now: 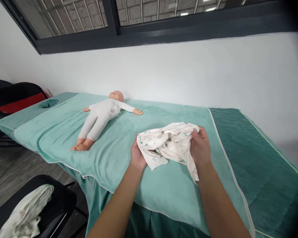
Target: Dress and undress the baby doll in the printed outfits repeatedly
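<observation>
Between my two hands hangs a bunched white cloth garment point(173, 142) with small green and brown prints, held above the bed. My left hand point(138, 155) grips its left edge, the fingers partly hidden behind the fabric. At the upper right, my right hand point(201, 145) pinches the garment with thumb and fingers, and one strip dangles below. What kind of garment it is, I cannot tell. Off to the left, a baby doll point(99, 115) with a white cloth body lies on its back, its head toward the wall and one arm stretched out to the right.
A light green cover point(164, 198) lies over the darker green bed point(260, 158), which stands against a white wall below a dark window frame point(164, 33). On a black chair point(57, 201) at lower left lies another pale cloth point(29, 211). More chairs point(20, 96) stand at far left.
</observation>
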